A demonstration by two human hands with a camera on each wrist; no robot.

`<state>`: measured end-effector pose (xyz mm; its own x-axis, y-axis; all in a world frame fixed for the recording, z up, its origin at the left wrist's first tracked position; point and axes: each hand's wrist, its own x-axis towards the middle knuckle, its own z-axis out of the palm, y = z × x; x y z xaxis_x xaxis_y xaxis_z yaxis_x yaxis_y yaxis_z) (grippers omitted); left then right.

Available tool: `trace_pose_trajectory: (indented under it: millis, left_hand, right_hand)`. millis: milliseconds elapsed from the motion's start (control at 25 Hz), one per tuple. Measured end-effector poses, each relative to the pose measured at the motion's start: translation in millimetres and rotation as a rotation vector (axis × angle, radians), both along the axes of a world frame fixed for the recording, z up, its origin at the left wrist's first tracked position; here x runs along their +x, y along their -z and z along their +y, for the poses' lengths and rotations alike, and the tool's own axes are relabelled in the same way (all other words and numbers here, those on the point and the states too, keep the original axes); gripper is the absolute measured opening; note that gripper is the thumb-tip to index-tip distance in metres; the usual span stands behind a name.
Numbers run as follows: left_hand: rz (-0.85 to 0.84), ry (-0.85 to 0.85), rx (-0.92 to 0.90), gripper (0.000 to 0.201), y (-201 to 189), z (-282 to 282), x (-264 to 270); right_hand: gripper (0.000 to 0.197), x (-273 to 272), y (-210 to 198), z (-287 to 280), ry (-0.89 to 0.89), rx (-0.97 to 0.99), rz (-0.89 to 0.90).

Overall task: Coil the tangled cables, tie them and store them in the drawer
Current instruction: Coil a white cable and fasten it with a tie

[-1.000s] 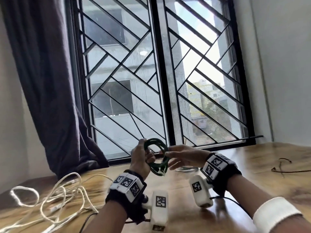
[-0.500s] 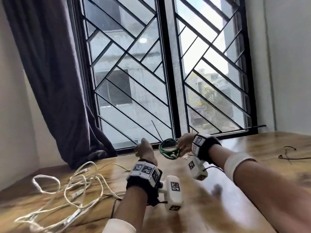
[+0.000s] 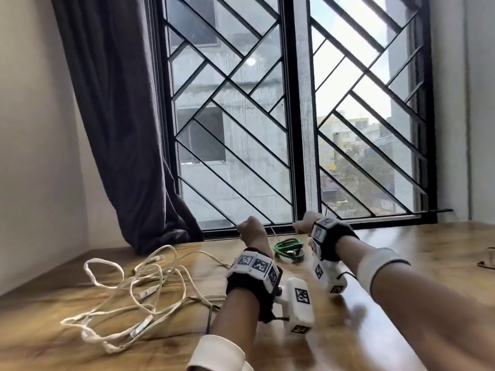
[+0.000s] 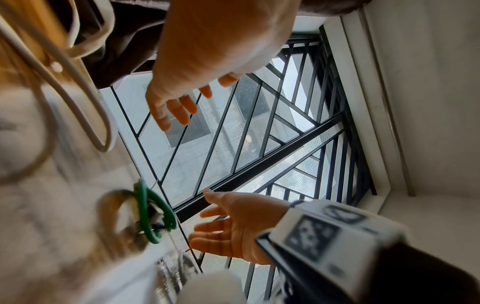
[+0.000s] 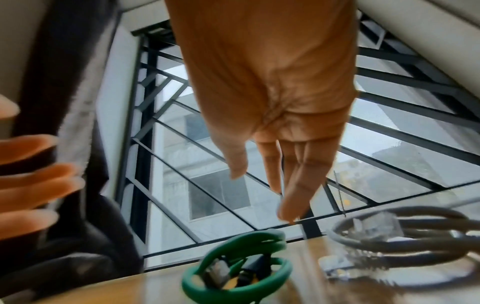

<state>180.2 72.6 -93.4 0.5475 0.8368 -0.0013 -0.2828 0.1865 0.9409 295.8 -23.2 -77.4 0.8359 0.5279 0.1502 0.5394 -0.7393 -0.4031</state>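
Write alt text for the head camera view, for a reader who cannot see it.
Both hands, left hand and right hand, are raised over a wooden table before a barred window, holding nothing. A coiled green cable lies on the table between them, a tangled white cable sprawls at left, and a dark curtain hangs behind.

You face a tall window [image 3: 294, 108] with a black frame and a grille of slanting black bars, daylight and grey buildings showing through it. Left of the window a dark curtain [image 3: 120, 124] hangs down to the wooden worktop [image 3: 401, 263], which runs below the window. Pale walls [image 3: 34, 156] close in either side of the window.
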Motion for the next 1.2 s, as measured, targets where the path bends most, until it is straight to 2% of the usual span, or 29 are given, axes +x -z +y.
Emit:
trace_pose_trajectory:
  millis: [120,200,280,360,480,640,720,800,840,920,1000,1080,1160,1200]
  left_hand:
    - [-0.111,-0.058,0.051,0.028,-20.3,1.1,-22.5]
    - [-0.170,-0.036,0.067,0.017,-37.5,3.4,-60.8]
    - [-0.144,-0.018,0.143,0.022,-53.0,10.6,-103.0]
    - [-0.062,-0.023,0.258,0.020,-61.6,26.7,-145.4]
    - [0.124,-0.097,0.422,0.018,-56.1,52.6,-202.0]
    - [0.308,-0.131,0.359,0.007,-28.6,76.6,-249.6]
    - [0.315,-0.100,0.291,0.004,-18.6,85.1,-255.8]
    - [0.291,-0.068,0.283,0.005,-16.7,84.0,-253.7]
    - [0.282,-0.042,0.312,0.004,-19.9,78.5,-250.1]
    - [0.259,-0.007,0.435,0.014,-31.1,63.8,-237.0]
    - [0.119,-0.160,0.663,0.023,-45.5,51.1,-216.7]
    - [0.044,-0.485,0.931,0.030,-62.6,36.5,-195.3]
    - [0.164,-0.769,1.058,0.049,-80.4,22.0,-177.5]
    - [0.287,-0.832,1.055,0.060,-86.5,18.1,-168.0]
  right_hand:
    - [0.030,-50.5,-17.6,2.9,-0.204,-0.062,0.056]
    - [0.024,-89.0,-23.2,16.6,-0.345,-0.264,0.101]
    - [0.031,-124.4,-21.5,39.1,-0.462,-0.332,0.127]
    - [0.034,-149.6,-13.2,65.2,-0.550,-0.300,0.254]
    - [0.019,-178.3,2.8,97.8,-0.598,-0.230,0.477]
    - [0.014,-200.1,10.2,116.6,-0.679,-0.231,0.432]
    - [0.021,-198.8,5.1,114.6,-0.714,-0.089,0.460]
    - [0.028,-193.3,-9.1,105.0,-0.704,0.202,0.452]
    - [0.031,-190.4,-19.9,97.7,-0.708,0.343,0.442]
    - [0.035,-186.3,-45.4,80.7,-0.760,0.565,0.427]
    - [0.032,-185.6,-70.1,59.5,-0.820,0.713,0.422]
    - [0.031,-180.9,-90.2,38.2,-0.839,0.781,0.373]
    - [0.030,-169.7,-101.3,21.6,-0.856,0.849,0.272]
    - [0.029,-161.7,-104.3,13.1,-0.860,0.910,0.217]
